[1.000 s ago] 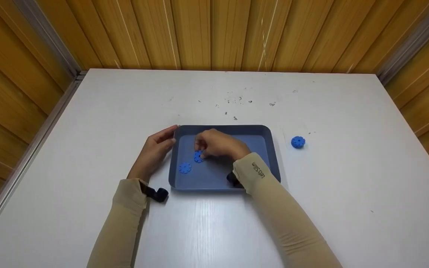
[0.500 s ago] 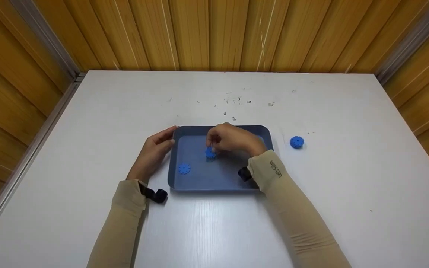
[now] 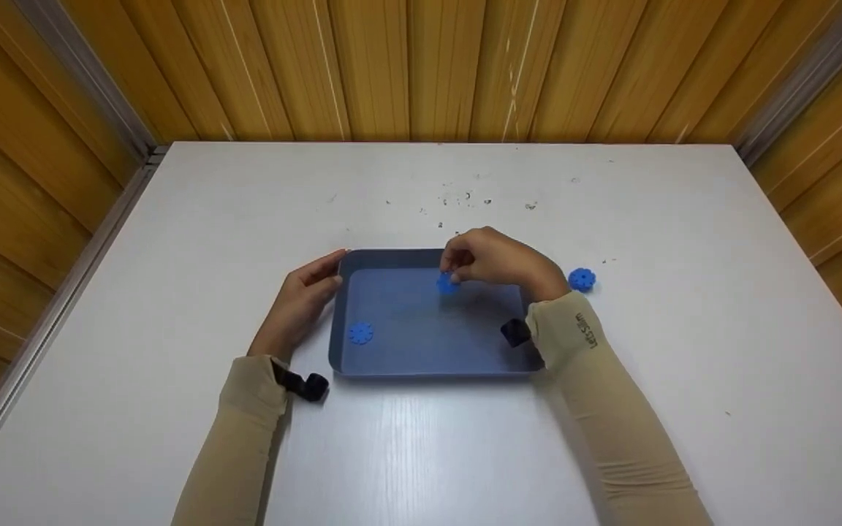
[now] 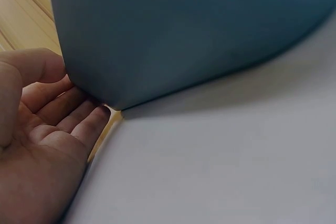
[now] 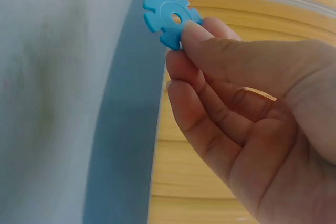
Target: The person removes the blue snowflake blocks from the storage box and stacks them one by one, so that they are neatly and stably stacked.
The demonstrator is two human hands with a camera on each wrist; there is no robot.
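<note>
My right hand [image 3: 490,256] pinches a blue notched plastic disc [image 5: 167,15] between thumb and fingertips, raised over the far right part of the tray. The disc has a round centre hole and slots about its edge. Another such blue disc [image 3: 361,333] lies flat in the near left part of the grey-blue tray [image 3: 432,376]. My left hand [image 3: 304,292] rests at the tray's far left corner, thumb and fingers touching its outer wall [image 4: 157,40]. To the right of the tray, a small stack of blue discs [image 3: 582,279] sits on the table.
The white table [image 3: 684,329] has dark scuff marks beyond the tray. Yellow wood-look panels [image 3: 421,66] stand along the back and both sides. A black wrist camera [image 3: 516,332] hangs over the tray's right part.
My right hand has lifted the disc from the tray's left half and carried it right and away from me. The left hand stays at the tray's corner.
</note>
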